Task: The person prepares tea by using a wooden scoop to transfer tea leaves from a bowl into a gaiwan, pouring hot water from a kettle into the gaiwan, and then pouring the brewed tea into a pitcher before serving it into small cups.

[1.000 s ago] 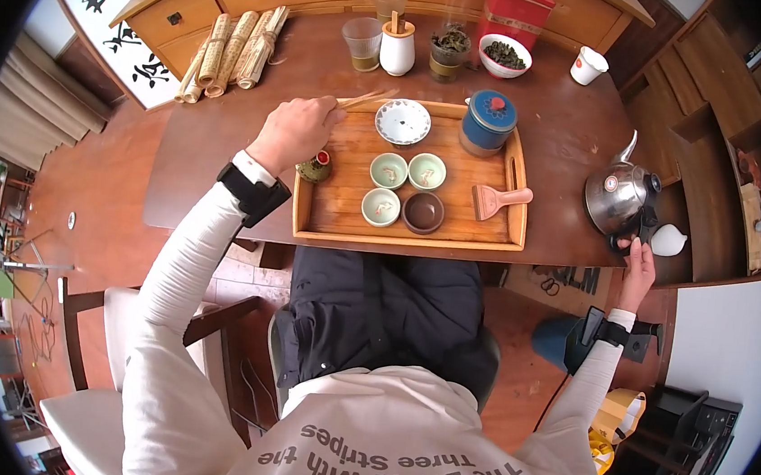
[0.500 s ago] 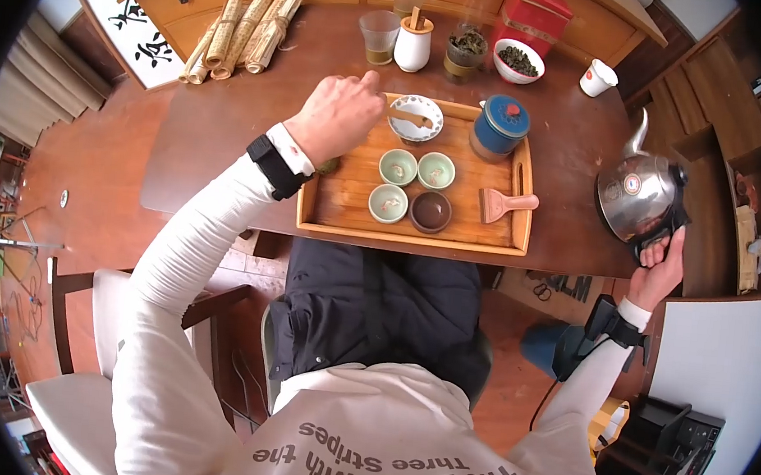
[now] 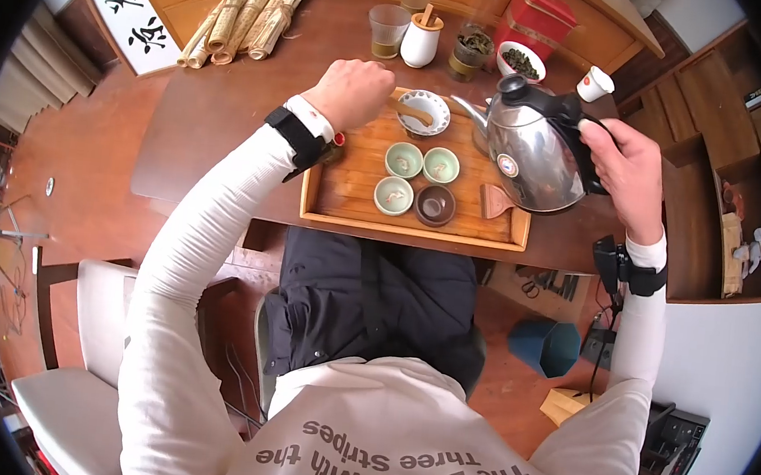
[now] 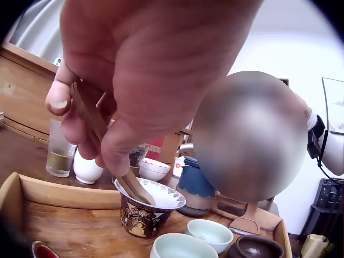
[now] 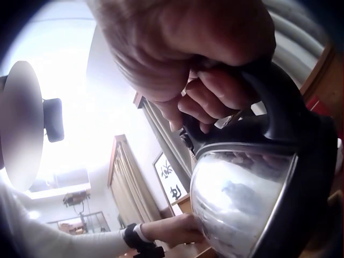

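Observation:
My left hand (image 3: 354,90) pinches wooden tongs (image 4: 129,180), whose tips reach into a patterned bowl (image 4: 141,221) at the back of the wooden tray (image 3: 338,202). Over the tray's right side, my right hand (image 3: 630,173) grips the black handle of a steel kettle (image 3: 520,146). The kettle's spout points left, close to the bowl. Three pale green cups (image 3: 403,160) and a dark brown cup (image 3: 436,205) stand in front of the bowl. In the head view the kettle mostly hides a blue lidded canister (image 4: 194,185).
A flat pinkish brush (image 3: 495,202) lies on the tray's right. Behind the tray stand a glass (image 3: 387,32), a white tool jar (image 3: 420,42) and a bowl of tea leaves (image 3: 523,62). Bamboo scrolls (image 3: 253,23) lie at the back left; a white cup (image 3: 595,84) stands back right.
My right hand has lifted the kettle from the table's right side and brought it left over the tray. The tongs in my left hand have swung from left of the bowl into it.

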Demonstrator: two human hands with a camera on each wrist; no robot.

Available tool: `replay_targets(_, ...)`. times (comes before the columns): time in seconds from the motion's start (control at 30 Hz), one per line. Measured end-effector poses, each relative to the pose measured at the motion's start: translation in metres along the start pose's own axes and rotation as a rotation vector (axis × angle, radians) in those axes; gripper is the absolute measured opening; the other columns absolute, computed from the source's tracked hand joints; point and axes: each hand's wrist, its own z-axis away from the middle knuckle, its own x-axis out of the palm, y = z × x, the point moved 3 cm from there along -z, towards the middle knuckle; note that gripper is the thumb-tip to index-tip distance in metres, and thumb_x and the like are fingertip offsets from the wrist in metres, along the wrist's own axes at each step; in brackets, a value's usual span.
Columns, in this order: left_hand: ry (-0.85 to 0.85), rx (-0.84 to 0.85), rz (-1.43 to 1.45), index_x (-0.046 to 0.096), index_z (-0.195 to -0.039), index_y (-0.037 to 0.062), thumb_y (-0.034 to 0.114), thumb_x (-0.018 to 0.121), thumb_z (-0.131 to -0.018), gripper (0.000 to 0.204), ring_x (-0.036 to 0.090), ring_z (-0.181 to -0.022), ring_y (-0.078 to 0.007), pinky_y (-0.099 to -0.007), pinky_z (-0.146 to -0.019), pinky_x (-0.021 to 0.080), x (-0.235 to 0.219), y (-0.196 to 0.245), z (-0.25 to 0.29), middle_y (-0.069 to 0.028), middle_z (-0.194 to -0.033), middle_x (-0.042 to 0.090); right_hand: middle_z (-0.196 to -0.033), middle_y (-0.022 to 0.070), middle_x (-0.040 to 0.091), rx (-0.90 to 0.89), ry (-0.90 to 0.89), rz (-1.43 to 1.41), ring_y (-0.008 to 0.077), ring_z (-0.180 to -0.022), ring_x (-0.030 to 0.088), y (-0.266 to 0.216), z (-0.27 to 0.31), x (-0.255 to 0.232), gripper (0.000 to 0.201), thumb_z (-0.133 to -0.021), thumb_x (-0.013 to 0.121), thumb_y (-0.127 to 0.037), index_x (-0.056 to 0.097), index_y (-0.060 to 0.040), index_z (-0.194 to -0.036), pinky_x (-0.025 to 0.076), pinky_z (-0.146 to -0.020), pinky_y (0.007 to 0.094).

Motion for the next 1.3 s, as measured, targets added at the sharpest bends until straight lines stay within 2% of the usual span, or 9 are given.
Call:
replay_targets(0.23, -0.035, -0.054, 0.082, 0.073, -0.088, 0.0006, 0.005, 0.063, -0.083, 0.012, 0.074, -0.089, -0.0357, -0.045, -0.075, 0.06, -0.01, 0.001, -0.002, -0.0182, -0.092, 0.074, -0.071, 0.0019, 0.068, -0.176, -0.217, 0.269, 0.0078, -0.065, 0.057, -0.051, -0.024, 0.034, 0.037, -0.097, 0.072, -0.031, 0.076, 0.0052, -0.101, 0.048, -0.061, 0.0279)
replay_targets(0.37, -0.089, -0.072, 0.104, 0.073, -0.089, -0.0008, 0.004, 0.063, -0.084, 0.013, 0.074, -0.089, -0.037, -0.0452, -0.075, 0.06, -0.016, 0.005, 0.001, -0.0192, -0.093, 0.074, -0.062, 0.0106, 0.059, -0.354, -0.247, 0.516, 0.0128, -0.058, 0.054, -0.055, -0.045, 0.048, 0.053, -0.096, 0.071, -0.045, 0.074, 0.007, -0.09, 0.046, -0.058, 0.0324)
replay_targets(0.6, -0.068, -0.088, 0.169, 0.073, -0.09, -0.0008, 0.003, 0.063, -0.083, 0.013, 0.073, -0.091, -0.0371, -0.0459, -0.077, 0.06, -0.012, 0.001, 0.007, -0.0194, -0.094, 0.074, -0.058, 0.0112, 0.055, -0.273, -0.219, 0.615, 0.0154, -0.053, 0.051, -0.089, -0.061, 0.058, 0.057, -0.094, 0.071, -0.05, 0.072, 0.0052, -0.079, 0.044, -0.055, 0.0354)
replay_targets(0.9, -0.031, -0.122, 0.213, 0.074, -0.093, -0.0002, 0.004, 0.064, -0.084, 0.014, 0.073, -0.093, -0.0365, -0.045, -0.079, 0.06, -0.011, 0.0, 0.011, -0.0185, -0.098, 0.074, -0.056, -0.004, 0.046, -0.252, -0.34, 0.794, 0.0045, -0.052, 0.041, -0.127, -0.078, 0.072, 0.052, -0.097, 0.071, -0.047, 0.074, 0.0029, -0.085, 0.033, -0.047, 0.0272)
replay_targets(1.0, -0.027, -0.124, 0.217, 0.074, -0.095, -0.0002, 0.005, 0.065, -0.084, 0.015, 0.073, -0.094, -0.036, -0.0446, -0.08, 0.06, -0.011, 0.001, 0.011, -0.0181, -0.099, 0.074, -0.056, -0.0012, 0.049, -0.376, -0.361, 0.836, 0.0065, -0.053, 0.043, -0.133, -0.08, 0.076, 0.052, -0.097, 0.07, -0.046, 0.073, 0.0042, -0.082, 0.037, -0.049, 0.0312)
replay_targets(1.07, -0.031, -0.123, 0.195, 0.074, -0.096, 0.0001, 0.006, 0.066, -0.083, 0.016, 0.073, -0.095, -0.0356, -0.0445, -0.08, 0.06, -0.01, 0.002, 0.008, -0.0173, -0.099, 0.075, -0.057, 0.017, 0.055, -0.476, -0.354, 0.81, 0.0232, -0.051, 0.052, -0.138, -0.081, 0.08, 0.061, -0.093, 0.071, -0.05, 0.07, 0.0095, -0.079, 0.045, -0.054, 0.0376)
replay_targets(1.2, -0.054, -0.134, 0.189, 0.074, -0.095, 0.0003, 0.006, 0.066, -0.083, 0.015, 0.073, -0.093, -0.0359, -0.0447, -0.079, 0.06, -0.014, 0.005, 0.007, -0.0176, -0.098, 0.075, -0.061, 0.0217, 0.06, -0.491, -0.404, 0.847, 0.0281, -0.053, 0.058, -0.142, -0.075, 0.089, 0.059, -0.093, 0.071, -0.049, 0.072, 0.009, -0.082, 0.048, -0.057, 0.0401)
replay_targets(1.27, -0.007, -0.138, 0.185, 0.074, -0.091, 0.0004, 0.006, 0.065, -0.082, 0.013, 0.074, -0.09, -0.0365, -0.0453, -0.077, 0.06, -0.009, 0.003, 0.007, -0.0184, -0.095, 0.074, -0.056, 0.0119, 0.043, -0.567, -0.395, 0.844, 0.0204, -0.053, 0.037, -0.137, -0.069, 0.088, 0.054, -0.097, 0.07, -0.043, 0.064, 0.0073, -0.077, 0.037, -0.052, 0.0379)
replay_targets(1.3, -0.009, -0.137, 0.178, 0.074, -0.091, 0.0004, 0.006, 0.065, -0.082, 0.013, 0.074, -0.09, -0.0365, -0.0453, -0.077, 0.06, -0.007, 0.002, 0.007, -0.0184, -0.095, 0.074, -0.055, 0.0097, 0.042, -0.567, -0.373, 0.807, 0.0168, -0.052, 0.038, -0.131, -0.068, 0.083, 0.052, -0.098, 0.069, -0.04, 0.065, 0.0071, -0.077, 0.037, -0.052, 0.0374)
